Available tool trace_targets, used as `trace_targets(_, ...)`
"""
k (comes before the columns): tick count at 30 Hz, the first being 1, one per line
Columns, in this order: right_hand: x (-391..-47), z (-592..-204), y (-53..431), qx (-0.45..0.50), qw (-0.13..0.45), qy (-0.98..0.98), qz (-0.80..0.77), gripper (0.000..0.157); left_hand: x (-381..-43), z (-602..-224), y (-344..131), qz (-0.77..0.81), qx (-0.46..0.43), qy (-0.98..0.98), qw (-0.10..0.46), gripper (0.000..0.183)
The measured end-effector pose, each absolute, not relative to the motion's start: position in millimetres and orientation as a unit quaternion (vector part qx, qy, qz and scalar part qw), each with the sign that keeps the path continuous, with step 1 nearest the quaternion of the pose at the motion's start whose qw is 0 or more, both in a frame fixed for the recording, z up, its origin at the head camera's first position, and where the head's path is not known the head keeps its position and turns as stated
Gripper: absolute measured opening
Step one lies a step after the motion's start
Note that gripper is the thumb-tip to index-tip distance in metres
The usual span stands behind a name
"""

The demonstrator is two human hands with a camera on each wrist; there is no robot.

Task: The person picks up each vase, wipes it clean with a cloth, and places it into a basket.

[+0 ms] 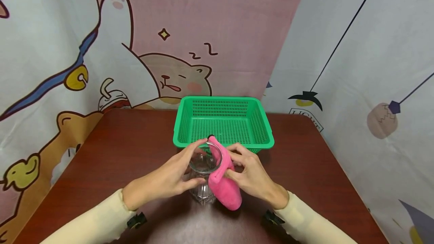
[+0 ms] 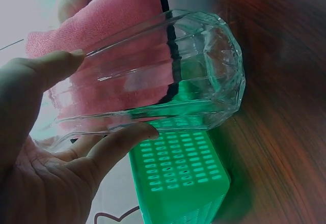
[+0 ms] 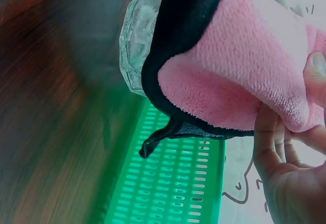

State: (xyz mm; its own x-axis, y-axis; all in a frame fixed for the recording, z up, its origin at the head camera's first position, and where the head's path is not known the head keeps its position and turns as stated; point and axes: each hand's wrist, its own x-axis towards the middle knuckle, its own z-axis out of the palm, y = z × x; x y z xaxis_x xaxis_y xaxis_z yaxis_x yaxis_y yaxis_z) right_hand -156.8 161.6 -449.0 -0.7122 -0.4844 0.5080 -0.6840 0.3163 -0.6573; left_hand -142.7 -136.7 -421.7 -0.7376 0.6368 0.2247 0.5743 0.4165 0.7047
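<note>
A clear glass jar point(image 1: 202, 191) with faceted sides stands in front of the basket, its round mouth facing up. My left hand point(image 1: 171, 174) holds it near the rim, thumb on the near side and fingers round the far side. Against the jar's right side lies a pink cloth point(image 1: 228, 191) with a black edge, which my right hand point(image 1: 249, 170) pinches between thumb and fingers. In the left wrist view the cloth point(image 2: 122, 56) shows through the glass point(image 2: 219, 71). A black loop point(image 3: 153, 142) hangs from the cloth's edge in the right wrist view.
A green plastic basket point(image 1: 268, 133) with slotted sides stands just beyond the hands on the dark red-brown table point(image 1: 135, 142). A cartoon-printed cloth backdrop point(image 1: 237, 29) hangs behind the table and along both sides.
</note>
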Motion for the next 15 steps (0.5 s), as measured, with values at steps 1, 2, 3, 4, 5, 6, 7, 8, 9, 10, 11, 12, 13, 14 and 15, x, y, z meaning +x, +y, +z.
trace_targets(1,-156.8,-449.2,161.9,0.364,0.108,-0.804,0.458,0.042,-142.7,-422.0,-136.6,0.403,0.361,0.84,0.037,0.113)
trace_targets(2,-156.8,-449.3,162.2,0.364,0.108,-0.805,0.457,0.042,-142.6,-422.0,-136.4,0.403,0.361,0.84,0.037,0.113)
trace_targets(3,-156.8,-449.4,162.5,0.363,0.107,-0.806,0.455,0.042,-142.6,-422.1,-136.2,0.403,0.361,0.84,0.036,0.113)
trace_targets(4,-156.8,-449.6,162.7,0.363,0.106,-0.807,0.453,0.042,-142.4,-422.1,-136.1,0.404,0.362,0.84,0.036,0.114)
trace_targets(5,-156.9,-449.7,163.0,0.363,0.104,-0.808,0.451,0.043,-142.3,-422.1,-135.9,0.404,0.361,0.839,0.035,0.114)
trace_targets(6,-156.9,-449.9,163.4,0.363,0.102,-0.81,0.45,0.043,-142.1,-422.2,-135.9,0.404,0.361,0.84,0.035,0.114)
trace_targets(7,-156.8,-450.1,163.6,0.365,0.101,-0.81,0.449,0.043,-141.9,-422.2,-135.7,0.405,0.36,0.84,0.035,0.114)
trace_targets(8,-156.8,-450.3,163.9,0.366,0.099,-0.81,0.447,0.044,-141.8,-422.1,-135.5,0.405,0.359,0.84,0.036,0.114)
trace_targets(9,-156.8,-450.7,164.1,0.368,0.097,-0.81,0.447,0.044,-141.8,-422.1,-135.4,0.405,0.358,0.84,0.036,0.114)
trace_targets(10,-156.9,-451.1,164.4,0.37,0.095,-0.81,0.445,0.044,-141.7,-422.0,-135.2,0.406,0.357,0.841,0.036,0.114)
trace_targets(11,-157.0,-451.4,164.7,0.372,0.094,-0.81,0.444,0.045,-141.6,-422.0,-135.1,0.406,0.357,0.841,0.036,0.114)
trace_targets(12,-157.2,-451.9,164.9,0.375,0.092,-0.81,0.442,0.045,-141.6,-421.9,-135.0,0.405,0.356,0.841,0.036,0.114)
trace_targets(13,-157.4,-452.1,165.0,0.377,0.091,-0.81,0.441,0.045,-141.5,-421.9,-135.0,0.405,0.355,0.842,0.035,0.114)
trace_targets(14,-157.8,-452.5,165.3,0.379,0.092,-0.81,0.439,0.045,-141.5,-421.9,-134.9,0.404,0.355,0.842,0.034,0.114)
trace_targets(15,-158.1,-452.7,165.5,0.381,0.093,-0.81,0.436,0.045,-141.4,-421.9,-135.0,0.404,0.354,0.843,0.033,0.114)
